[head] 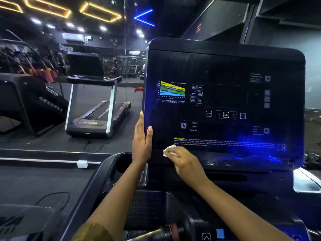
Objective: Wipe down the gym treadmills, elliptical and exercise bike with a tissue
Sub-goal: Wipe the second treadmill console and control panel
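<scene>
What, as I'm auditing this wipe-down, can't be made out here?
Head view only:
- Tissue: mostly hidden under the right hand that holds it, so its condition is unclear.
- Left hand: most of its fingers are hidden behind the console edge it grips.
- Labels at the console's right: too blurred and dim to read.

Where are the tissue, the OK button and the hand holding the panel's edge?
tissue [170, 150]: head view, the white wad's exposed left part.
OK button [225, 115]: head view, centre of its yellow-ringed square.
left hand [141, 143]: head view, back of the hand.
</scene>
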The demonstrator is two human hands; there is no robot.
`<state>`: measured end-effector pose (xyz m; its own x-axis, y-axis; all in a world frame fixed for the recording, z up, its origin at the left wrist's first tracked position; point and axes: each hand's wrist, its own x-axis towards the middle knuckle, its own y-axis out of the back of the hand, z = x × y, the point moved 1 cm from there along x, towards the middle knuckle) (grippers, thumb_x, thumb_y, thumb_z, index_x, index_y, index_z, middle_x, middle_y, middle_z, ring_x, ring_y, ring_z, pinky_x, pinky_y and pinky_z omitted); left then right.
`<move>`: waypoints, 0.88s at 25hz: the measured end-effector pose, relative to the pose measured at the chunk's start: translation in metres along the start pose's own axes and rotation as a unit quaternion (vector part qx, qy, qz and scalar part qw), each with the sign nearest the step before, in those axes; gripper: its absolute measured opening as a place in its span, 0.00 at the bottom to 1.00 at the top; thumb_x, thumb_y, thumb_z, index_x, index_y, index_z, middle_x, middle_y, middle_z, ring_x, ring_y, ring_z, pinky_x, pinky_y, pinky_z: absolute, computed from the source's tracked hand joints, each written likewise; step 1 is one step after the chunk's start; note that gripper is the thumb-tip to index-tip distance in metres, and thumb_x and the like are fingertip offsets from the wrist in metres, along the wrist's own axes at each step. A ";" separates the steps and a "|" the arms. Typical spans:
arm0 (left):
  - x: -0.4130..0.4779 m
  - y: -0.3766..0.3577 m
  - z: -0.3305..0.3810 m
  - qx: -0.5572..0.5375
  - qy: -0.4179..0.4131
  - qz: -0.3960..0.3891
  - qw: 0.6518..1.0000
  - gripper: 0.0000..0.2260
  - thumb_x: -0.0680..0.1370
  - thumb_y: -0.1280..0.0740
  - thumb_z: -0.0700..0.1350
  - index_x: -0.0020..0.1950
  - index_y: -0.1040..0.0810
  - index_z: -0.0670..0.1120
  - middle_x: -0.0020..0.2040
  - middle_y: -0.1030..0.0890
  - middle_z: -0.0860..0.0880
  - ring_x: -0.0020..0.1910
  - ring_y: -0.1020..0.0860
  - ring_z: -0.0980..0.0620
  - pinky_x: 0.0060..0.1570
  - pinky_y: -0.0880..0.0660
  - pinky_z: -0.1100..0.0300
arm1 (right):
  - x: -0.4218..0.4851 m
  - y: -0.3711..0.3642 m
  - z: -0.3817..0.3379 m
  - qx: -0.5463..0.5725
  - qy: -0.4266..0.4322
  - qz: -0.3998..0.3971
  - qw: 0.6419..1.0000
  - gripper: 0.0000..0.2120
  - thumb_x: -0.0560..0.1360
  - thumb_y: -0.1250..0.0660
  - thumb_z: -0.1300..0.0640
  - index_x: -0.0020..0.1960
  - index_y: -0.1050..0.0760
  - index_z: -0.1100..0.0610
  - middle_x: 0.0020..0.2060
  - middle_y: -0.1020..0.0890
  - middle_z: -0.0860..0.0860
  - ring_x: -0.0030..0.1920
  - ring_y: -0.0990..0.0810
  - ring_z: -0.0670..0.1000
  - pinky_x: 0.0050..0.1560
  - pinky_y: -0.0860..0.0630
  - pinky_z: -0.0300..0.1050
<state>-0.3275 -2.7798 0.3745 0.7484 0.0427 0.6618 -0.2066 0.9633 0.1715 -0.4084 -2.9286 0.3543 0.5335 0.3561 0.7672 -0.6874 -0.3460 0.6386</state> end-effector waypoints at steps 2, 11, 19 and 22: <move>0.001 0.003 0.002 0.005 0.007 -0.022 1.000 0.30 0.78 0.50 0.62 0.78 0.50 0.53 0.77 0.43 0.53 0.65 0.46 0.77 0.62 0.44 0.77 | 0.006 -0.001 -0.006 0.046 -0.008 -0.010 0.999 0.15 0.73 0.42 0.64 0.53 0.19 0.59 0.49 0.18 0.51 0.50 0.21 0.49 0.48 0.22 0.40; -0.096 0.043 0.031 0.058 0.053 -0.104 0.991 0.26 0.81 0.39 0.50 0.76 0.43 0.46 0.72 0.39 0.55 0.73 0.40 0.57 0.69 0.46 0.67 | -0.042 0.065 -0.018 0.177 -0.172 0.023 0.969 0.20 0.67 0.39 0.77 0.53 0.19 0.63 0.51 0.17 0.57 0.55 0.26 0.42 0.60 0.37 0.21; -0.191 0.030 0.085 0.179 -0.012 -0.325 0.929 0.37 0.69 0.46 0.75 0.73 0.48 0.60 0.74 0.41 0.58 0.75 0.46 0.61 0.73 0.50 0.66 | -0.128 0.140 -0.016 0.210 -0.271 0.013 0.939 0.18 0.71 0.35 0.74 0.55 0.19 0.58 0.54 0.19 0.48 0.55 0.24 0.37 0.62 0.32 0.31; -0.209 0.019 0.091 0.248 -0.012 -0.376 0.893 0.44 0.63 0.42 0.77 0.73 0.54 0.62 0.75 0.45 0.59 0.74 0.52 0.64 0.75 0.55 0.56 | -0.159 0.154 -0.018 0.183 -0.312 0.012 0.932 0.19 0.70 0.37 0.76 0.56 0.19 0.61 0.54 0.18 0.52 0.56 0.22 0.46 0.62 0.30 0.38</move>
<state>-0.5458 -2.7944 0.3060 0.7805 -0.5780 0.2381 0.0905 0.4812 0.8719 -0.6078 -3.0232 0.3296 0.7810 -0.1903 0.5948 -0.5497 -0.6615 0.5102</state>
